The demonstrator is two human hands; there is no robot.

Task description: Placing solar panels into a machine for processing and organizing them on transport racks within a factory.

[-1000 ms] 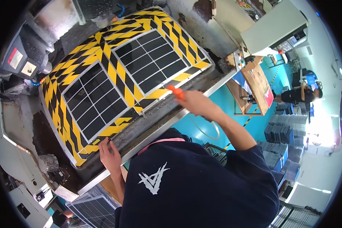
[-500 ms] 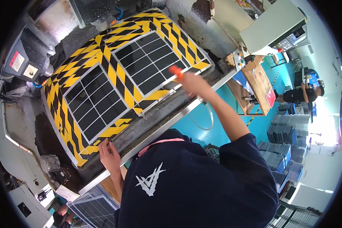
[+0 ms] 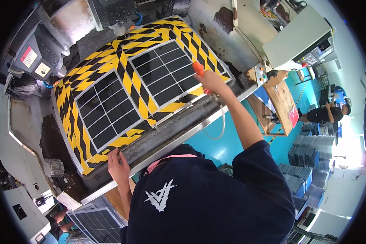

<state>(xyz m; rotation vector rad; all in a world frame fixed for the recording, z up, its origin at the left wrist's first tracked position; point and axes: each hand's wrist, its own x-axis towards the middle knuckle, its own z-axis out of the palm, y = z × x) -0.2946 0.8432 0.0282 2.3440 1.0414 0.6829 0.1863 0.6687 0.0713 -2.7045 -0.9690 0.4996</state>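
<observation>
My right hand (image 3: 214, 83) is closed around an orange blow gun (image 3: 198, 68), held over the right edge of a dark glass panel (image 3: 168, 76) divided by pale lines. A clear hose (image 3: 222, 127) hangs in a loop below that hand. A similar dark panel (image 3: 104, 115) lies to its left. Both sit in a machine bed (image 3: 143, 109) covered with yellow-and-black striped tape. My left hand (image 3: 118, 167), fingers apart and holding nothing, rests by the bed's near left corner at the front ledge (image 3: 146, 140).
Machine heads (image 3: 32, 63) stand at the far left, and a control console (image 3: 299, 38) at the right. Beyond the metal front edge (image 3: 179, 140) are a wooden table (image 3: 281, 103) and stacked panels (image 3: 303, 154). Another panel (image 3: 97, 223) leans at lower left. A person (image 3: 329, 112) stands at far right.
My right hand has moved slightly right and up in the picture with the blow gun, which is now tilted more upright. My left hand stays at the ledge. The whole view has shifted slightly.
</observation>
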